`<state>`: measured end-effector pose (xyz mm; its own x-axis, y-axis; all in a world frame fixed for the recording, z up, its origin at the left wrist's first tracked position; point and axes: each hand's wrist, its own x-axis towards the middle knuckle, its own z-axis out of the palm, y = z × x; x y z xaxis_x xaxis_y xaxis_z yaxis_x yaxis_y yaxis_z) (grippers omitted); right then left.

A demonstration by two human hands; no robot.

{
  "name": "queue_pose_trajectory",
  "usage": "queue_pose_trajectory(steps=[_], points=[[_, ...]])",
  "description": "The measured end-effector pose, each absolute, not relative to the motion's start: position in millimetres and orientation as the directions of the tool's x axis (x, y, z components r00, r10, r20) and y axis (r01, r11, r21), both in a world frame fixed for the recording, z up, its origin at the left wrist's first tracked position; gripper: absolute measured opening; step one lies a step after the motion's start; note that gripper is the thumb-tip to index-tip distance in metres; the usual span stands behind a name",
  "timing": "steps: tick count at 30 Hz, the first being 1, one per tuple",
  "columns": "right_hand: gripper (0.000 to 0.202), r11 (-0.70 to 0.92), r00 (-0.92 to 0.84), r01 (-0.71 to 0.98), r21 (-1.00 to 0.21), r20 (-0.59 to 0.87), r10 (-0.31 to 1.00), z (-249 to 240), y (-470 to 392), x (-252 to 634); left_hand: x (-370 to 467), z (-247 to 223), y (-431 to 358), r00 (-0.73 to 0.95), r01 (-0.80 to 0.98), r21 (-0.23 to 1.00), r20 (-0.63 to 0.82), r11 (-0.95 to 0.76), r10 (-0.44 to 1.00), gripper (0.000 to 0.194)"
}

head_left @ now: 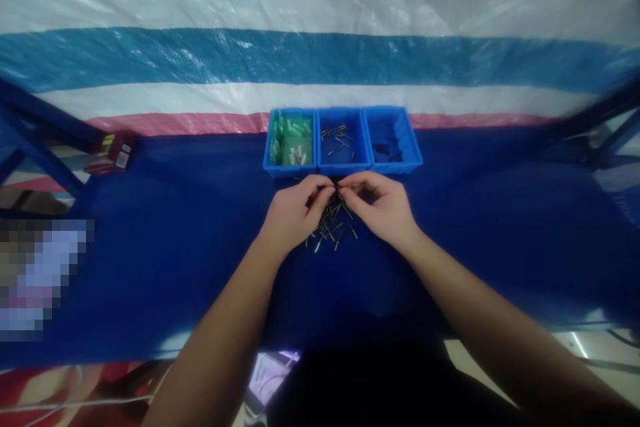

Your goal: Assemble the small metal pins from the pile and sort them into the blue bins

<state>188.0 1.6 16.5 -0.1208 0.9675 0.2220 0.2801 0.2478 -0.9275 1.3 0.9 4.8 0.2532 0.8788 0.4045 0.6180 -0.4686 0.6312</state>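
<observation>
My left hand [299, 209] and my right hand [383, 207] meet fingertip to fingertip over the blue table, just in front of three blue bins. Each hand is pinched; whatever lies between the fingertips is too small and dark to name. Beneath and between them spreads a pile of thin metal pins [331, 223]. The left bin [316, 163] has green bags and small pale pieces [299, 155] in it. In the middle bin [345, 166] lie several thin pins [341, 139]. A few dark pieces [389, 149] rest in the right bin [417, 161].
A dark red box [111, 152] sits at the table's back left. Blue frame posts [43, 140] rise at both sides, and a striped plastic sheet [320, 60] hangs behind. A lit screen [271, 377] shows below the front edge.
</observation>
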Motion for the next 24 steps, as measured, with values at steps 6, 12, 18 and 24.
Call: queue_pose_trajectory(steps=[6,12,18,24], points=[[0.012,0.235,-0.125,0.287,-0.929,0.207,0.970,16.2,1.2,187.6,2.2,4.6,0.4,0.268,0.616,0.621,0.415,-0.486,0.870,0.018],[0.013,0.218,-0.113,0.267,-0.939,0.194,0.974,15.7,1.9,186.8,2.7,1.5,-0.2,0.240,0.590,0.646,0.433,-0.484,0.869,0.013],[0.015,0.244,-0.132,0.299,-0.923,0.213,0.968,16.6,0.9,186.9,2.4,2.5,-0.1,0.233,0.624,0.645,0.385,-0.441,0.893,0.014],[0.013,0.266,-0.139,0.346,-0.900,0.232,0.963,18.3,1.0,187.0,2.0,5.1,0.2,0.264,0.649,0.612,0.376,-0.452,0.888,0.019]])
